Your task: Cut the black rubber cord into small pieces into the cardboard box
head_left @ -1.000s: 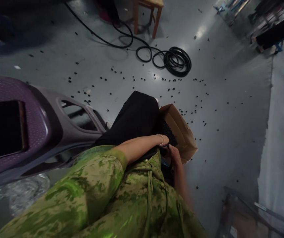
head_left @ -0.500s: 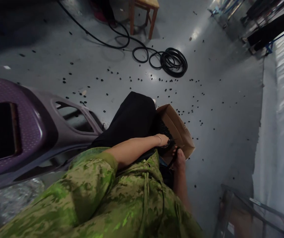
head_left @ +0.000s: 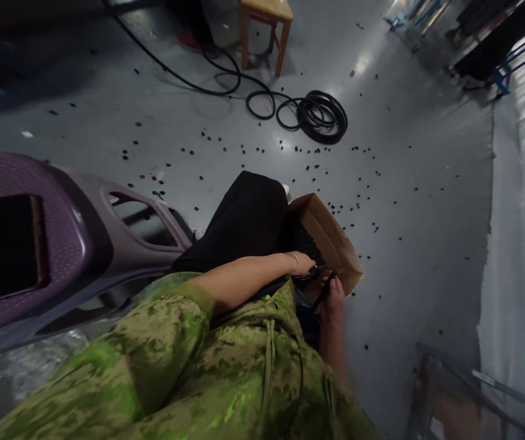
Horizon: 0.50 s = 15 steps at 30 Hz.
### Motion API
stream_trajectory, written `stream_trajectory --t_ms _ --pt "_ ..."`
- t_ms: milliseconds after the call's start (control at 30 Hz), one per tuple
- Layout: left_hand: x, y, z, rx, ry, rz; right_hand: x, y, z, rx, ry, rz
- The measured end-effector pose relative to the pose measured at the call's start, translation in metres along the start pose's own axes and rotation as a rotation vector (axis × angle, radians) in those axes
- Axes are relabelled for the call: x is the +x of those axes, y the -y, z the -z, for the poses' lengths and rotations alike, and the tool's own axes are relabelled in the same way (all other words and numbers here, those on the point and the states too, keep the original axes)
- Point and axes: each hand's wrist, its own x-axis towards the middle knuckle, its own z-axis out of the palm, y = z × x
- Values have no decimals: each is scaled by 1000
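Centrally, the left hand [head_left: 305,263] is shown at the near side of an open cardboard box [head_left: 335,241]; its fingers are closed round a dark tool [head_left: 308,275], whose kind cannot be told. Just to its right, a dark strip [head_left: 324,292] is gripped by the fingers of the right hand [head_left: 334,297]. The strip is best kept firm and over the opening, with the tool's tip held clear of the right fingers; dark pieces [head_left: 308,243] are contained in the box beyond.

Around these, room is bounded at left by a purple plastic seat [head_left: 67,226] bearing a phone [head_left: 3,244], then by a black trouser leg [head_left: 246,217] just beside the box. On the far side a coiled black hose [head_left: 321,117] is laid well apart. To the right, open floor [head_left: 413,244] is offered, limited near right by a metal frame [head_left: 455,373].
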Motion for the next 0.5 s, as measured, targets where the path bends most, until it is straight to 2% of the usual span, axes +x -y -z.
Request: stream_trajectory --t_ms 200,500 --pt "4 1 -8 100 -9 -105 -2 -2 8 12 3 64" --pt "6 2 -12 143 -18 -134 -1 -8 7 -86 64 96"
